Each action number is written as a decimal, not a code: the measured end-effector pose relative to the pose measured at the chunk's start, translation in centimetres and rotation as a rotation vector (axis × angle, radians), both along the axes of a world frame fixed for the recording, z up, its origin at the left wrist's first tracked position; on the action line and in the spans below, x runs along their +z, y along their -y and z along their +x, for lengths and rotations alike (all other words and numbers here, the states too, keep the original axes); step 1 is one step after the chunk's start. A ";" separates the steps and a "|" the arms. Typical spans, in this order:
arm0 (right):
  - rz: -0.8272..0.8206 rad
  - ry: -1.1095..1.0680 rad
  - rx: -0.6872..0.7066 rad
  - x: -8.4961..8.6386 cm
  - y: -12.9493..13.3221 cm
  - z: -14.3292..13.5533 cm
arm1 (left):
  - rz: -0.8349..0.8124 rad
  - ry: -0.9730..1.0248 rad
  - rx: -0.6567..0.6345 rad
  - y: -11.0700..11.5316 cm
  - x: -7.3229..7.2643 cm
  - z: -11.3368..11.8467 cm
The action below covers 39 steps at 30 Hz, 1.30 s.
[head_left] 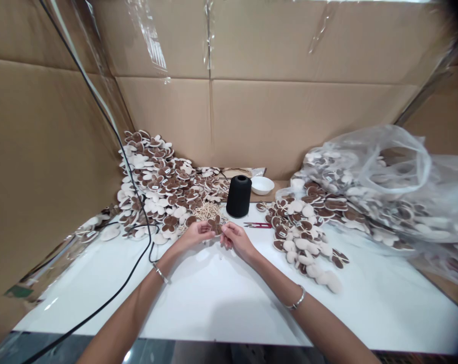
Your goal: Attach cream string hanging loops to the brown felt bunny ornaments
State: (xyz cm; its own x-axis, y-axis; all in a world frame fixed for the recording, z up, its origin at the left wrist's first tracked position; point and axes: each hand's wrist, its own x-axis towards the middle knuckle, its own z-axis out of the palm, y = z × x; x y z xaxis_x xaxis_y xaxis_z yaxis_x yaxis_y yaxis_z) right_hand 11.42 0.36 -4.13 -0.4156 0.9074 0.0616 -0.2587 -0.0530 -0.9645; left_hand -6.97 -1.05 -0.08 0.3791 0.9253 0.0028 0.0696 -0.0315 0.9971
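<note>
Watching from far away, I see the left hand point(199, 232) and right hand point(234, 236) pinching a brown flower piece point(215, 224) between them over the white table point(198, 308), probably so it can't wobble, just before the black cone point(238, 199).

White bowl point(262, 186); tall cardboard wall point(259, 119)

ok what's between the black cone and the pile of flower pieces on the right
In the head view, the red snips lie between the black cone and the pile, with a small brown piece behind them; the white bowl stands farther back.
</note>
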 end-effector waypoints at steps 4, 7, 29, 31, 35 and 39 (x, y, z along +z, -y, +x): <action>0.010 0.013 0.014 0.2 0.2 0.0 | 0.029 -0.088 0.075 -0.4 -0.9 -0.1; 0.019 0.027 0.013 0.3 0.4 -0.1 | 0.029 -0.088 0.087 -0.7 -1.7 0.0; 0.053 0.062 0.015 -0.1 0.3 -0.1 | 0.011 -0.156 0.002 0.0 0.5 -0.8; 0.051 0.066 0.019 -0.1 0.3 -0.2 | 0.022 -0.220 -0.012 -0.1 0.5 -1.3; 0.063 0.072 0.045 -0.2 0.3 -0.2 | 0.076 -0.205 0.014 -0.2 0.0 -1.1; 0.086 0.084 0.050 -0.4 0.3 -0.2 | 0.075 -0.132 0.078 0.0 0.0 -0.4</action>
